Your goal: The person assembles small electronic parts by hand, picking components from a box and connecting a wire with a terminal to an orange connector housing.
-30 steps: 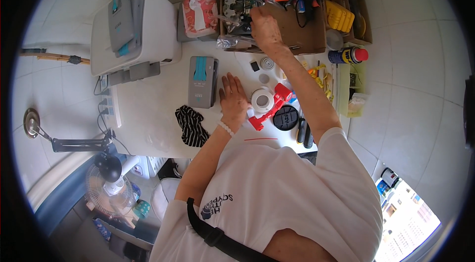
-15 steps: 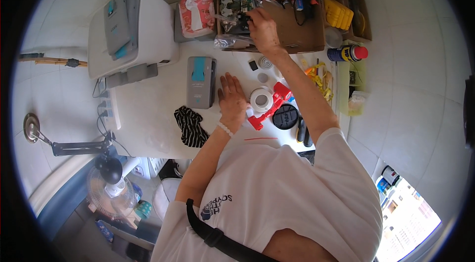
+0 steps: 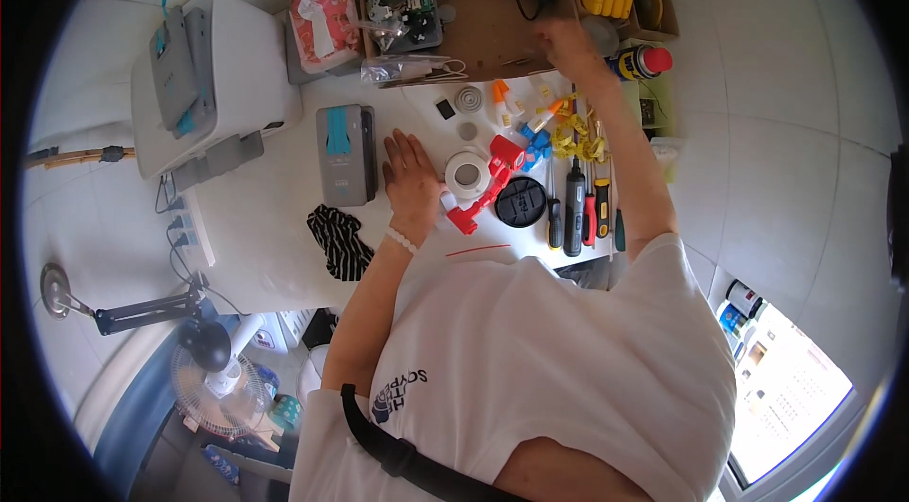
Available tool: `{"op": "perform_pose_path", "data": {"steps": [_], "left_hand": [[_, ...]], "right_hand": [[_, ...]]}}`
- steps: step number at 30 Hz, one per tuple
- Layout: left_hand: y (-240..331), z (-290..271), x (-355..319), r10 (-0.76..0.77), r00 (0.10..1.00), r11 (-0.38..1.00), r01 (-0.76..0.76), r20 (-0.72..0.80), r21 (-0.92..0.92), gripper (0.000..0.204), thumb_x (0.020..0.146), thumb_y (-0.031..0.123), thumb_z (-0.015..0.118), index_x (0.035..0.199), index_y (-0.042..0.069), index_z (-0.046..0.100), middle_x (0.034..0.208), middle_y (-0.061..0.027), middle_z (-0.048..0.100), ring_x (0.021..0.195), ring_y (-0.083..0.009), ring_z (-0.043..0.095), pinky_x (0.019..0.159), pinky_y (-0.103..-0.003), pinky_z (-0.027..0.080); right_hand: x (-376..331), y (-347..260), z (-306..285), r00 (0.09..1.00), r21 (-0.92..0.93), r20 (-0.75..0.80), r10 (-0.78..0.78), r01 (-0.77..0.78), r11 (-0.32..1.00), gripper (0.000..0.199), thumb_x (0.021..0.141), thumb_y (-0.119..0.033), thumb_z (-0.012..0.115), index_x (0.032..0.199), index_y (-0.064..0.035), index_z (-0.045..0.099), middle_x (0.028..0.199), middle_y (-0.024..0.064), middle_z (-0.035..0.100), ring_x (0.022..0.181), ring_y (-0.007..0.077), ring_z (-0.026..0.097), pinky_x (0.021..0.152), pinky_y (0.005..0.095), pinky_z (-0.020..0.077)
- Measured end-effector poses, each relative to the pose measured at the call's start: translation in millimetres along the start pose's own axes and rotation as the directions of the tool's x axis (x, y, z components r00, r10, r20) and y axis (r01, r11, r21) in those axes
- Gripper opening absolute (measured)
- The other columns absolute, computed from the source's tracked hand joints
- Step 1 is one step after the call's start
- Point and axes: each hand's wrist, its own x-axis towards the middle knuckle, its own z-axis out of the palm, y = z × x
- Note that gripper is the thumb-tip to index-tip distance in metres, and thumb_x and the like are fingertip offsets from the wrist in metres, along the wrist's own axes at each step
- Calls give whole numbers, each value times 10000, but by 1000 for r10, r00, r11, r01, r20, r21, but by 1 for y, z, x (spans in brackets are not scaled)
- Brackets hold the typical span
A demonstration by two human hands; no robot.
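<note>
My left hand lies flat and open on the white table, fingers spread, between a grey box with a teal strap and a white tape roll. My right hand reaches far over the table into the open cardboard box, close to a grey round thing and a spray can with a red cap. Its fingers are blurred, and whether they hold anything is hidden. A red clamp-like tool and a black round lid lie just right of the tape roll.
Screwdrivers lie in a row by the front right edge, with a yellow tape measure behind them. A white printer stands at the left, a striped cloth near the front edge, a standing fan below on the floor.
My right hand has moved right along the cardboard box, from its left part to near the spray can. My left hand has stayed flat on the table.
</note>
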Motion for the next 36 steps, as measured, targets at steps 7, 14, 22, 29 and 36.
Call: {"op": "perform_pose_path", "data": {"steps": [7,14,22,29,36], "left_hand": [[-1,-1,-1,-18,998,997,22,59,-75,947,568,343,786,1298,-72,348,1391,-244,292,1288,-362,286,940,-435,399],[-2,1,-2,-17,998,998,21,61,-63,971,558,339,792,1305,-77,330,1393,-256,278,1286,-372,284,941,-442,399],[-1,2,0,-6,999,998,9,41,-69,969,558,345,791,1302,-76,334,1394,-254,274,1282,-371,288,936,-441,404],[-2,2,0,-13,998,997,17,57,-71,948,568,328,788,1300,-73,338,1390,-252,278,1285,-368,286,945,-439,399],[-1,-2,-1,-21,998,997,26,65,-75,942,574,310,788,1302,-76,332,1390,-254,278,1288,-370,281,948,-439,395]], "right_hand": [[12,4,14,955,-273,288,70,12,962,181,715,-41,605,890,1,617,930,210,609,905,365,586,769,412,488],[22,-2,29,906,-337,403,133,11,942,211,714,-9,594,921,-12,630,1007,215,599,951,366,587,791,404,498],[27,29,50,915,-92,402,44,-8,996,173,662,-14,631,836,-14,630,875,172,624,871,312,599,734,378,488],[30,20,42,892,-41,451,35,-19,999,184,648,1,629,832,-5,631,855,175,630,838,304,607,701,357,490],[30,5,38,885,-40,466,26,-8,999,226,703,-14,609,929,-17,617,941,182,613,902,313,595,742,369,491]]}}
